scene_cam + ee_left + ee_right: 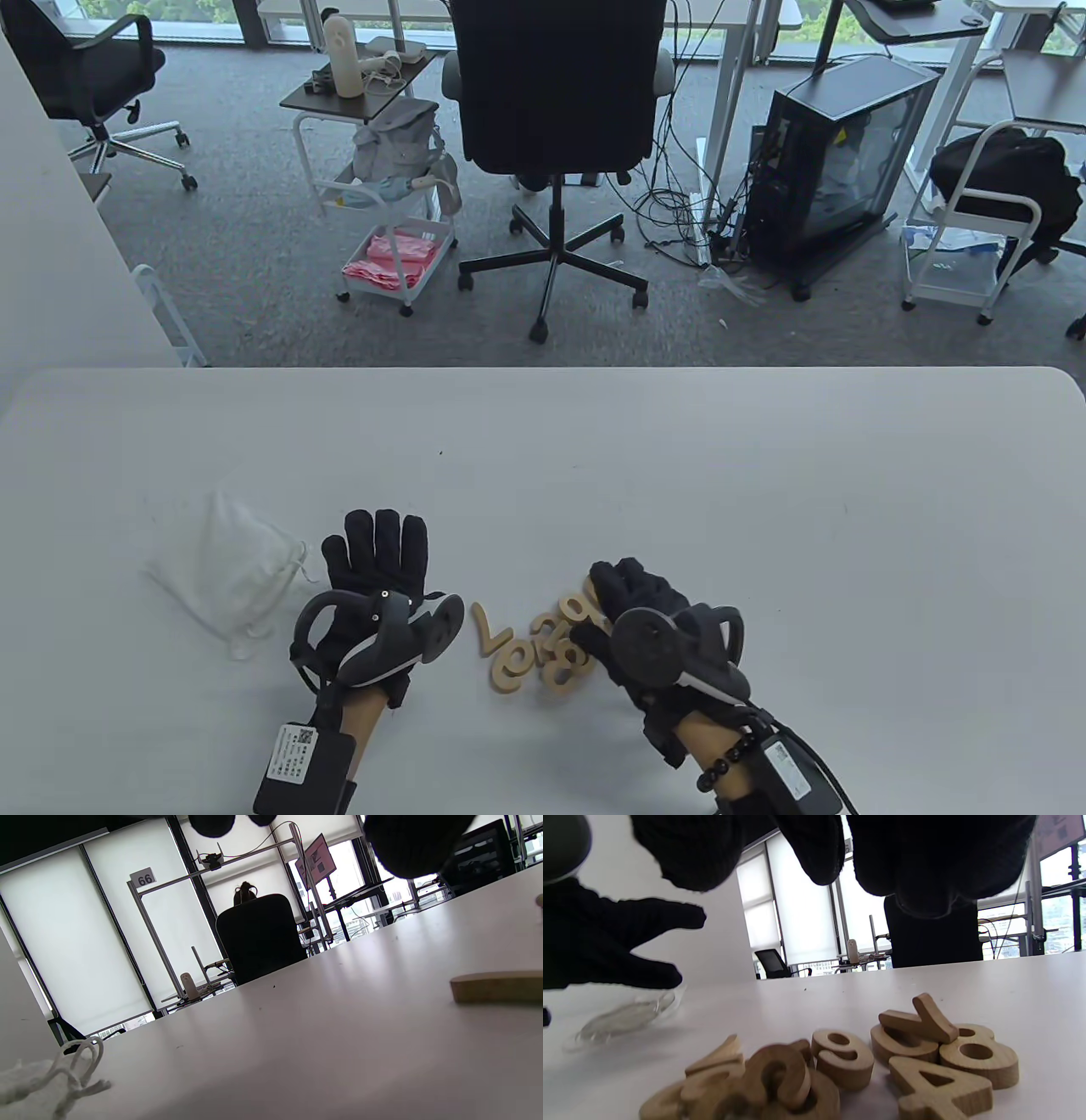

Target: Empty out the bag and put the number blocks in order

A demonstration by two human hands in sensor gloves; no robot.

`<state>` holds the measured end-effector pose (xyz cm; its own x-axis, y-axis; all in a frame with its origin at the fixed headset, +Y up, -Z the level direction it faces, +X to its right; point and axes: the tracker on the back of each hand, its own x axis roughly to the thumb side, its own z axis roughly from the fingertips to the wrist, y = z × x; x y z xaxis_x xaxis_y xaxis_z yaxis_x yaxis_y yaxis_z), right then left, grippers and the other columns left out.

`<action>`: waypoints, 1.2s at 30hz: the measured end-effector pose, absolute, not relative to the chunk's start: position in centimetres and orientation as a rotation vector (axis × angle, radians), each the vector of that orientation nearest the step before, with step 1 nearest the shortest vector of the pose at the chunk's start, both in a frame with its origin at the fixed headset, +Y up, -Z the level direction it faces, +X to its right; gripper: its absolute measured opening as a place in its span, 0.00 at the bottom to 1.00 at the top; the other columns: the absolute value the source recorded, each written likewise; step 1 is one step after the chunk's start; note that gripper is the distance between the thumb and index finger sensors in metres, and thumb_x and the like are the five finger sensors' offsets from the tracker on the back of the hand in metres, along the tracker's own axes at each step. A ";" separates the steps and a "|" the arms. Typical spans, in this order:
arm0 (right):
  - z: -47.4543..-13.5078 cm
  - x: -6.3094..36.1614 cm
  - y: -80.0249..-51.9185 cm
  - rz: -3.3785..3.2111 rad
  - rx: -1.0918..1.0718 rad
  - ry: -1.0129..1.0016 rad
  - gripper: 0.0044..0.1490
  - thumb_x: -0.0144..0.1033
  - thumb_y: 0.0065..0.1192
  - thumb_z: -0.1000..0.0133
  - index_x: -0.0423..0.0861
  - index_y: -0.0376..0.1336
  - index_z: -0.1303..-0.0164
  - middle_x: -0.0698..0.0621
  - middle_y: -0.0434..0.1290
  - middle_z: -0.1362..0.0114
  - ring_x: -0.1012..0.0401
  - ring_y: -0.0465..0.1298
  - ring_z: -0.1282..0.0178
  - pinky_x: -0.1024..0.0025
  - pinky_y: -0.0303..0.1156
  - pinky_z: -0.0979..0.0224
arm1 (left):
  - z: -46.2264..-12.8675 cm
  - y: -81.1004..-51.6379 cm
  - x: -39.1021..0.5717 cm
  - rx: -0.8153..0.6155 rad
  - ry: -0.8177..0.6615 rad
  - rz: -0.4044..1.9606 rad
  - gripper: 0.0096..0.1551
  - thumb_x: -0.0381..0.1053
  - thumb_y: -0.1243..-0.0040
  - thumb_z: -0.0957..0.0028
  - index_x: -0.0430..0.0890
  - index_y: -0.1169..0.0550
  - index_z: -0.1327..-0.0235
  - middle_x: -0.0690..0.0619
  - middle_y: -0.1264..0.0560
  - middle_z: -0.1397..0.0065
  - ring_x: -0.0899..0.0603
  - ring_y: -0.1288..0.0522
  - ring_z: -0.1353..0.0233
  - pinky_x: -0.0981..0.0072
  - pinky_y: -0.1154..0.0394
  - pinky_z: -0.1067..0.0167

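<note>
"66" on frame tag (143,878); blocks (840,1065): 9, 8, 4.

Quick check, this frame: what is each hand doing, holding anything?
Left hand: open, flat on the table, holding nothing.
Right hand: over the number blocks; fingers spread, no grip visible.

Left hand (377,564): black knit sensor glove; dark grey ring-shaped tracker on its back, small white dots on the housing. Bare forearm at lower left carries a black box with a white printed label. Right hand (649,607): same black glove, tracker with round disc face. Dark bead bracelet, black box and cable at the wrist.
</note>
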<state>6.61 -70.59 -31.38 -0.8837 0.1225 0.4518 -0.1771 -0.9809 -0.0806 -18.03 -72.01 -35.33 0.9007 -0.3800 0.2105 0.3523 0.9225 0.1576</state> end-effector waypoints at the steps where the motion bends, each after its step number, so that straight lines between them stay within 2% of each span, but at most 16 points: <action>1: -31.1 5.4 -71.5 2.965 0.708 -0.104 0.52 0.56 0.61 0.45 0.33 0.56 0.20 0.22 0.60 0.22 0.27 0.71 0.31 0.31 0.70 0.31 | -35.2 -72.2 -17.9 0.131 -0.237 -0.400 0.59 0.65 0.45 0.45 0.30 0.51 0.17 0.22 0.52 0.19 0.12 0.51 0.22 0.15 0.50 0.35; 3: -30.9 3.8 -73.0 3.058 0.725 0.039 0.57 0.57 0.60 0.46 0.31 0.52 0.18 0.20 0.57 0.21 0.25 0.70 0.30 0.31 0.69 0.30 | -35.2 -72.5 -17.9 0.128 -0.248 -0.396 0.58 0.65 0.45 0.45 0.31 0.51 0.17 0.22 0.53 0.19 0.12 0.51 0.22 0.15 0.50 0.35; 6: -30.8 2.2 -74.5 3.148 0.800 0.007 0.59 0.58 0.61 0.47 0.28 0.50 0.19 0.21 0.58 0.22 0.27 0.71 0.31 0.32 0.70 0.31 | -35.2 -72.6 -17.9 0.123 -0.247 -0.380 0.59 0.65 0.45 0.45 0.30 0.51 0.17 0.22 0.53 0.19 0.12 0.51 0.23 0.15 0.51 0.35; 18: -30.3 -0.2 -77.1 3.336 0.758 0.051 0.60 0.53 0.64 0.46 0.24 0.48 0.20 0.22 0.61 0.25 0.29 0.74 0.34 0.34 0.74 0.35 | -35.0 -72.0 -19.3 0.143 -0.217 -0.327 0.58 0.65 0.45 0.45 0.29 0.50 0.18 0.21 0.52 0.19 0.12 0.49 0.23 0.15 0.50 0.35; 26: -30.2 -0.3 -77.0 3.347 0.775 0.003 0.55 0.50 0.63 0.44 0.24 0.51 0.21 0.23 0.65 0.27 0.32 0.77 0.37 0.37 0.76 0.36 | -34.8 -71.6 -19.4 0.140 -0.215 -0.308 0.59 0.65 0.45 0.45 0.29 0.50 0.18 0.21 0.52 0.19 0.12 0.49 0.23 0.15 0.50 0.35; 32: -30.1 -0.4 -76.9 3.356 0.852 -0.124 0.53 0.50 0.65 0.45 0.23 0.56 0.24 0.23 0.68 0.29 0.34 0.81 0.41 0.42 0.80 0.38 | -34.8 -71.7 -19.4 0.137 -0.213 -0.309 0.58 0.65 0.45 0.45 0.30 0.50 0.18 0.21 0.52 0.19 0.12 0.49 0.23 0.15 0.50 0.35; 36: -30.3 0.4 -75.1 3.287 0.800 -0.105 0.52 0.48 0.65 0.45 0.24 0.55 0.24 0.21 0.67 0.28 0.35 0.81 0.39 0.44 0.81 0.37 | -34.8 -71.7 -19.5 0.137 -0.213 -0.305 0.58 0.65 0.45 0.45 0.29 0.50 0.18 0.21 0.52 0.19 0.13 0.49 0.23 0.15 0.50 0.35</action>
<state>0.36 -75.07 -30.30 -0.8607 -0.2477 0.4447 0.2189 -0.9688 -0.1160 -19.46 -71.73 -34.79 0.9317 -0.3116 0.1865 0.2830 0.9448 0.1650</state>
